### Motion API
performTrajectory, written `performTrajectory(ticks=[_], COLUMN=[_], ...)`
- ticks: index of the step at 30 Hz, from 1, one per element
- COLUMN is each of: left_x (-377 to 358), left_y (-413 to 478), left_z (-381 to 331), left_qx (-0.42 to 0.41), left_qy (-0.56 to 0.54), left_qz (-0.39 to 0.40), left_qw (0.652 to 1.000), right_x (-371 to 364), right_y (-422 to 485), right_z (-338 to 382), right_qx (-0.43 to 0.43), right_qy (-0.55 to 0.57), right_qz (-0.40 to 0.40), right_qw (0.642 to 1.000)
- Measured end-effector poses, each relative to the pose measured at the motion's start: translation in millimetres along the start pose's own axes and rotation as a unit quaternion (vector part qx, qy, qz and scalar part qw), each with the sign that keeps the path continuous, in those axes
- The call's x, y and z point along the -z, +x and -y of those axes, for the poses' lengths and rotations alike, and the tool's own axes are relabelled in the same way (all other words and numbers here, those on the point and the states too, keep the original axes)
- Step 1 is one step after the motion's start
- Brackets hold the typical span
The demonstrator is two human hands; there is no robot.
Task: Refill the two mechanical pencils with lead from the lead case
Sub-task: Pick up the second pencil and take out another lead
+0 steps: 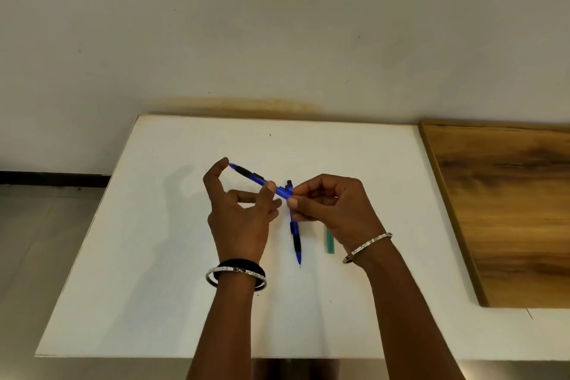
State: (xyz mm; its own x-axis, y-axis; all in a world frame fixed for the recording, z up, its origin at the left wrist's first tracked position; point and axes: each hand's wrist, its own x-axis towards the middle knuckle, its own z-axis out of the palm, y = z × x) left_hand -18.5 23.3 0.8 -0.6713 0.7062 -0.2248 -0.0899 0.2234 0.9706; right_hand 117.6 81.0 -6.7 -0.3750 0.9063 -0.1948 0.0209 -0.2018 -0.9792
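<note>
My left hand (pixel 239 216) holds a blue mechanical pencil (pixel 251 177) with a black grip above the white table (pixel 185 256). The index finger rests on its far tip and the thumb presses its barrel. My right hand (pixel 330 210) pinches the near end of that pencil with thumb and fingers. A second blue pencil (pixel 295 241) lies on the table between my hands, tip toward me, partly hidden by my right fingers. The green lead case (pixel 329 241) lies just right of it, partly under my right wrist.
A wooden board (pixel 509 210) lies on the right side of the table. The table's far edge meets a pale wall (pixel 277 40). Floor shows to the left of the table.
</note>
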Motion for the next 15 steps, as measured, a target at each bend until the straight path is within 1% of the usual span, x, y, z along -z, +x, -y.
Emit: performTrajectory(ticks=[1,2,3,4,6,8,10,12,15], left_x=[-1.9,-3.7,-5.0,-6.8,-13.6,-19.8,-22.0,-22.2,-24.6], left_y=[-0.6,-1.5,-3.0,-4.7,-10.3,-16.1,-17.4,-13.6,-12.1], left_z=[-0.9,-2.7,-5.1,-7.7,-9.9,-7.5,-2.3,2.9,7.4], left_qx=[-0.044,-0.101,-0.165,-0.224,-0.296,-0.317,-0.322,-0.308,-0.284], left_qy=[0.088,0.174,0.244,0.296,0.368,0.405,0.394,0.357,0.307], left_qz=[-0.026,-0.051,-0.066,-0.063,-0.009,0.067,0.121,0.165,0.191], left_qw=[0.995,0.978,0.953,0.926,0.881,0.855,0.852,0.866,0.888], right_x=[3.9,8.6,12.4,15.4,18.7,20.2,23.5,28.7,33.5], right_y=[0.4,0.3,0.4,0.3,0.0,0.2,-0.4,-0.9,-1.0], right_z=[-0.3,-0.2,0.4,0.8,1.3,1.6,2.1,2.6,1.9], right_qx=[0.006,0.009,0.009,0.010,0.014,0.016,0.014,0.018,0.025], right_qy=[0.004,0.007,0.011,0.017,0.027,0.026,0.027,0.025,0.019], right_qz=[-0.018,-0.030,-0.034,-0.030,-0.015,-0.017,-0.033,-0.053,-0.065], right_qw=[1.000,0.999,0.999,0.999,0.999,0.999,0.999,0.998,0.997])
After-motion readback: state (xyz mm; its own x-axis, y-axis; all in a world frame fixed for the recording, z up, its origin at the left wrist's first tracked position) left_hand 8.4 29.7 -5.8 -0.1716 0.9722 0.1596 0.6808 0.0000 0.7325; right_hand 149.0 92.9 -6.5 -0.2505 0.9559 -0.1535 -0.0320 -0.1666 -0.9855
